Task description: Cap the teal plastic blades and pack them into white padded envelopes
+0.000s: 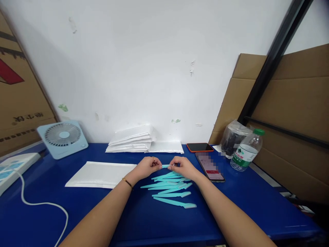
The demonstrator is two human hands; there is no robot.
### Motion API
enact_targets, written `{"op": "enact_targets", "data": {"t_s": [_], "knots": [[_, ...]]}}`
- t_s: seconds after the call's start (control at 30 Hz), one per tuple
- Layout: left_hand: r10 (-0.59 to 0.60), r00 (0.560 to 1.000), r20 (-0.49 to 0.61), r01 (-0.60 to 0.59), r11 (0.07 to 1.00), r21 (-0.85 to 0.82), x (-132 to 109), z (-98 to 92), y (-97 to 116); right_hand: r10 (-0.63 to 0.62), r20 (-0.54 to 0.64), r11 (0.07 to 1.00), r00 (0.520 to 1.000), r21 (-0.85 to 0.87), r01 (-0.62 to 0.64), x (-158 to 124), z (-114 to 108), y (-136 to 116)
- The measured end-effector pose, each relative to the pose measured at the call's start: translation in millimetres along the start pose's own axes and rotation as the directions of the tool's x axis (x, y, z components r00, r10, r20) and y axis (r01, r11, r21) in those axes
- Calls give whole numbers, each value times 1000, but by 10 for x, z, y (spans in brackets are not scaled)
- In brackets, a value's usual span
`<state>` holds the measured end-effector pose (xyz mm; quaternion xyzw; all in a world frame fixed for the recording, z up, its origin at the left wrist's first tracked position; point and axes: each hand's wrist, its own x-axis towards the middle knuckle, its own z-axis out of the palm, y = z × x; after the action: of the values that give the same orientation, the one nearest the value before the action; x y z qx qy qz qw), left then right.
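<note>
My left hand (148,166) and my right hand (182,166) meet over the middle of the blue table (144,219). Both pinch the two ends of one slim teal razor (166,166) held level just above the table. Under and in front of my hands lies a loose pile of several more teal razors (171,190) with white caps. A flat white padded envelope (99,174) lies to the left of my left hand.
A stack of white envelopes (133,141) sits at the back by the wall. A small blue fan (63,137) and a power strip (14,166) with white cable stand left. Two phones (199,147) (210,167), a water bottle (245,151) and cardboard stand right.
</note>
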<state>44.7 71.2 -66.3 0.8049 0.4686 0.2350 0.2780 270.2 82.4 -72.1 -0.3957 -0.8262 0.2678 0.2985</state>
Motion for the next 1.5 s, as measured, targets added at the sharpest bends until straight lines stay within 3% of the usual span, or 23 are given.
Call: {"op": "enact_targets", "data": {"t_s": [0.1, 0.33, 0.47, 0.63, 0.73, 1.0, 1.13, 1.33, 1.5], "knots": [[-9, 998, -62, 14, 998, 69, 33, 46, 4, 15, -43, 1000, 999, -11, -15, 36, -40, 111], [34, 991, -129, -3, 973, 232, 76, 110, -38, 192, -80, 973, 978, -116, -201, 18, -310, 440], [39, 988, -151, 0, 969, 249, 46, 123, 13, 118, -7, 983, 993, -139, -118, -47, -356, 366], [78, 997, -18, -70, 963, 261, 18, 170, 53, 70, 153, 980, 986, -198, -39, -68, -332, 229], [50, 999, -3, -47, 956, 289, 17, 185, 79, 45, 204, 979, 978, -203, -2, -54, -303, 198], [-3, 993, -116, 47, 924, 380, 20, 24, 37, 99, 64, 991, 993, -93, -93, -36, -300, 389], [-51, 984, -171, 105, 942, 320, -4, -44, 0, 128, 12, 990, 992, -61, -127, -63, -373, 429], [69, 998, 0, -66, 963, 263, -61, 79, 96, 74, 268, 990, 961, -137, -38, -119, -388, 204], [23, 999, 36, -33, 954, 299, -40, 127, 111, 43, 267, 995, 963, -96, -18, -107, -331, 144]]}}
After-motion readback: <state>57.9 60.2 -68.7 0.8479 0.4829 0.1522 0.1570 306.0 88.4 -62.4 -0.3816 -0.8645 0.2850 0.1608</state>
